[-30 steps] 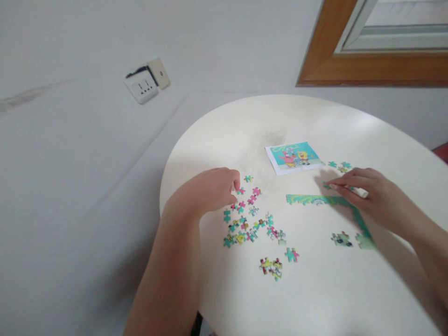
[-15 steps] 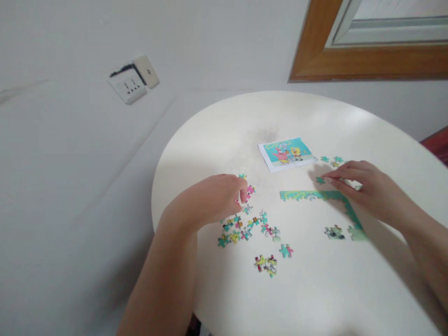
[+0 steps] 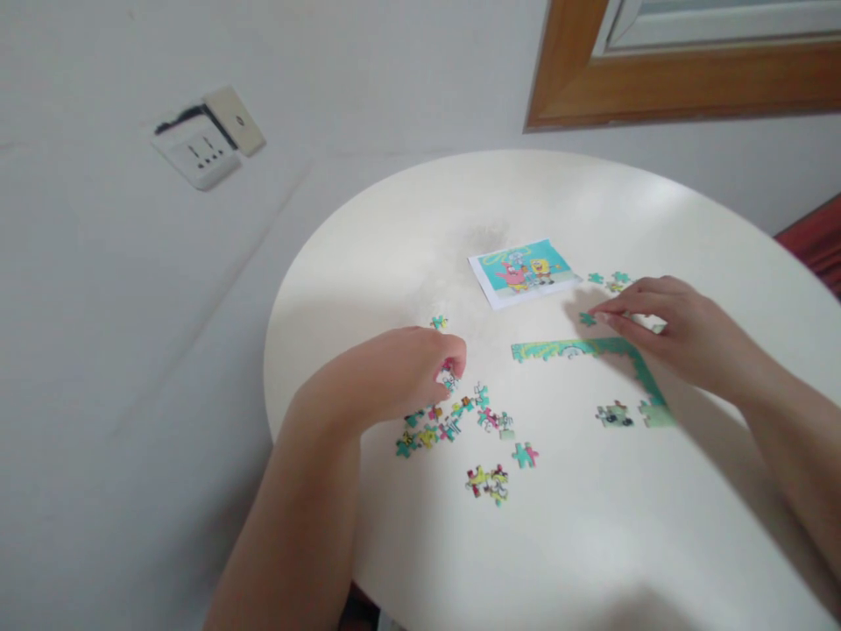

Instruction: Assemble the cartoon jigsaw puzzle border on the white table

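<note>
My left hand [image 3: 394,372] rests curled on the round white table [image 3: 591,526], fingertips pinched over small pink puzzle pieces at the top of a scatter of loose pieces [image 3: 453,421]. My right hand [image 3: 670,329] lies with fingers stretched toward a small green piece [image 3: 587,320], just above the joined green border strip [image 3: 578,350] that bends down to the right. A reference picture card [image 3: 522,272] lies beyond both hands.
Small joined clusters lie at the front [image 3: 487,482] and right [image 3: 614,414]. A few loose pieces [image 3: 608,280] sit beside the card. A wall socket [image 3: 203,145] is on the left and a wooden frame [image 3: 657,83] at the top right.
My left hand has slid right and nearer over the pink pieces, closing its fingertips on them. The right hand stays by the border strip. The view has shifted up and right.
</note>
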A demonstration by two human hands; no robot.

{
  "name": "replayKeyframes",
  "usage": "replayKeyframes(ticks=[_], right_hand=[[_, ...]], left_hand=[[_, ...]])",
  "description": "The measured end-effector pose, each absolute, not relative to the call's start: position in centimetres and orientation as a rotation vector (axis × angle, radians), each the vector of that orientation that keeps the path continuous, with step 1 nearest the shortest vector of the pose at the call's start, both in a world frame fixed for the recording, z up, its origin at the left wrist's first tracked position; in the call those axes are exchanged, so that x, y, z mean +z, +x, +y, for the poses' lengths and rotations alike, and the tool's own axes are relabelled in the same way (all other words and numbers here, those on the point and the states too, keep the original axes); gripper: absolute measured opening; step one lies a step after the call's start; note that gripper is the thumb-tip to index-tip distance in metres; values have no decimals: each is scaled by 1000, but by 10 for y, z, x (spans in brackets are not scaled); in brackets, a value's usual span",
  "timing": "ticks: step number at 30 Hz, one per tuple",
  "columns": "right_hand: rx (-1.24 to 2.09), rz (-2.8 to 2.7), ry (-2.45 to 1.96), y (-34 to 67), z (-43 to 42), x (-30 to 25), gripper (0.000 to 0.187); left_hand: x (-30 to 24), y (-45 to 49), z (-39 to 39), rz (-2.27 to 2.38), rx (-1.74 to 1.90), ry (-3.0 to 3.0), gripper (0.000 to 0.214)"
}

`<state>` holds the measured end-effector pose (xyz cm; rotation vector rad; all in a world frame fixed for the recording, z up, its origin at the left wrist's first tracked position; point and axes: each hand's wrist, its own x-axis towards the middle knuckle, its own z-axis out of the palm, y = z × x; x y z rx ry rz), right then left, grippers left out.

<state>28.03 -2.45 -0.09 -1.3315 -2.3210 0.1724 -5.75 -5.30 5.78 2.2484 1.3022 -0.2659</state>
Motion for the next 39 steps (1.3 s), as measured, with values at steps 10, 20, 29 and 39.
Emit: replayKeyframes(ticks=[10, 20, 29, 39], right_hand=[[194, -2333, -1335, 278, -25, 4, 27], [223, -2318, -1351, 276, -26, 5, 26], [219, -2317, -1361, 277, -27, 6, 25], [182, -2303, -1359, 277, -27, 6, 26]], left_hand=[[60, -55, -53, 1250, -274, 2247, 16], [61, -50, -54, 1272, -334, 2229, 7], [57, -47, -55, 1263, -333, 2260, 10], [54, -44, -55, 1227, -294, 2279, 11]])
